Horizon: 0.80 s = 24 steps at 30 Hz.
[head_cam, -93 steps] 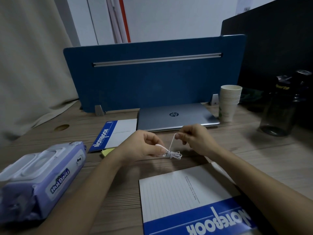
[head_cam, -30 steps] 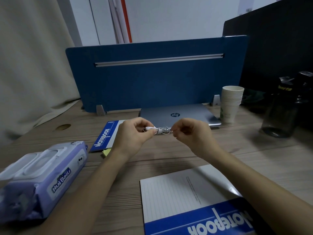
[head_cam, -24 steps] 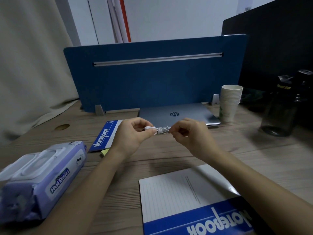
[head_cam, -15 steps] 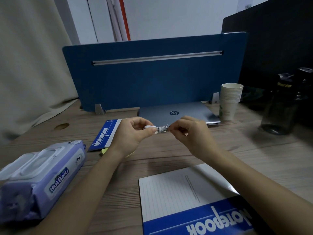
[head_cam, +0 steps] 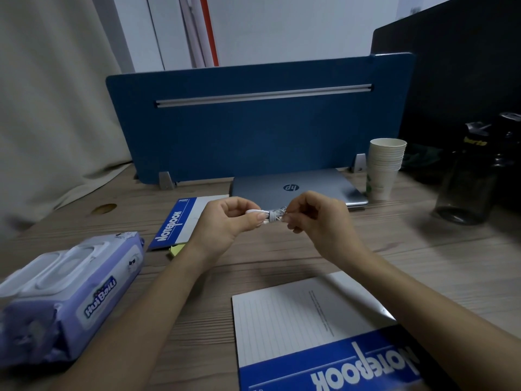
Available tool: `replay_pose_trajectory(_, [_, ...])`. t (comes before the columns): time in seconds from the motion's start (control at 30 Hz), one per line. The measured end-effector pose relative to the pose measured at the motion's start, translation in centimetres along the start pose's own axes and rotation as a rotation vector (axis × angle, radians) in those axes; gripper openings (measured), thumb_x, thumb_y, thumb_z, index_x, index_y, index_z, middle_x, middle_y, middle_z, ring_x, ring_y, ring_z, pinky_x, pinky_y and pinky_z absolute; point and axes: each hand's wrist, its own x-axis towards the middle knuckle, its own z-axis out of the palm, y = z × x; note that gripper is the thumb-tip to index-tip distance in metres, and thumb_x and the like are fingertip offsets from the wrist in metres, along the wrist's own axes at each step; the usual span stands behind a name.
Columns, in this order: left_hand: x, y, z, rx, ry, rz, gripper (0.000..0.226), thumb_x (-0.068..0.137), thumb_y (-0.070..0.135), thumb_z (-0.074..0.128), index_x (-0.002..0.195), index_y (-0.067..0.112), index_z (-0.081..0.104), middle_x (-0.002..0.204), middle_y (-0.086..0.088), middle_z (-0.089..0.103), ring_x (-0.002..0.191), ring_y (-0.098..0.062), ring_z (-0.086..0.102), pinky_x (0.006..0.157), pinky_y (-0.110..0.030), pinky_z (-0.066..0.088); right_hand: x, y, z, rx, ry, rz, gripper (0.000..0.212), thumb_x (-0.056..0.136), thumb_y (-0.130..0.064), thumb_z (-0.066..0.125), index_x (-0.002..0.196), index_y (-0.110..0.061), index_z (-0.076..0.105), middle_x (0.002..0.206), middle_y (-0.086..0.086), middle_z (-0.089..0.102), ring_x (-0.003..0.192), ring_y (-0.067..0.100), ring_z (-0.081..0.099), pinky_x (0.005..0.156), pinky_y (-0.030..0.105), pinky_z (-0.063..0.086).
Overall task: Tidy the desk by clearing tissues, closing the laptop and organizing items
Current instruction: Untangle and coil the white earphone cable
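Observation:
Both hands hold a small coiled white cable above the wooden desk. My left hand pinches its white plug end. My right hand pinches the wound bundle from the right. Behind them the grey laptop lies closed, flat against the blue divider. A purple pack of wet wipes lies at the near left. One blue-and-white notebook lies left of the laptop, another at the near edge under my right forearm.
A stack of paper cups stands right of the laptop. A dark bottle stands at the far right before a black panel. A yellow sticky pad peeks out by the left notebook. A cable hole is at the desk's left.
Since 3.1 s ago both hands lifted the cable off the desk and its loose strand has been wound into a tight bundle. Over the last second the hands barely moved.

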Motion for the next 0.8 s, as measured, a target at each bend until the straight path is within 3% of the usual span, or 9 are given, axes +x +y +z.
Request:
replay_pose_trajectory(0.4, [0.1,-0.4,0.4,0.068,-0.019,0.076,0.009,0.08,0.016,0.08,0.08,0.022,0.074,0.086,-0.003,0.077,0.082,-0.017,0.073,0.076,-0.025,0.058,0.2,0.7,0.5,0.214,0.005,0.118,0.021,0.079,0.006,0.073,0.072,-0.009,0.06,0.061,0.005,0.067,0.056,0.019,0.067,0.056,0.03,0.056])
replay_pose_trajectory(0.57, [0.3,-1.0,0.4,-0.002,0.001,0.019,0.01,0.081,0.014,0.078,0.088,0.01,0.072,0.087,-0.006,0.076,0.082,-0.016,0.073,0.075,-0.022,0.056,0.5,1.1,0.8,0.276,0.012,0.101,0.022,0.081,0.003,0.073,0.073,-0.009,0.055,0.069,0.015,0.065,0.059,0.022,0.069,0.059,0.032,0.058])
replay_pose_trajectory(0.73, [0.2,-2.0,0.6,-0.104,0.009,-0.111,0.015,0.082,0.009,0.076,0.094,0.002,0.071,0.085,-0.007,0.076,0.08,-0.017,0.073,0.075,-0.023,0.058,0.7,2.1,-0.4,0.196,-0.117,0.103,0.007,0.092,-0.013,0.065,0.086,-0.017,0.064,0.079,0.004,0.068,0.065,0.016,0.068,0.058,0.03,0.056])
replay_pose_trajectory(0.8, [0.2,-2.2,0.8,-0.144,0.015,-0.141,0.013,0.083,0.008,0.075,0.093,0.002,0.071,0.084,-0.007,0.076,0.081,-0.017,0.073,0.078,-0.026,0.059,0.8,2.4,-0.8,0.209,-0.213,0.124,0.012,0.09,-0.013,0.067,0.099,-0.022,0.066,0.089,0.001,0.068,0.075,0.012,0.067,0.065,0.029,0.057])
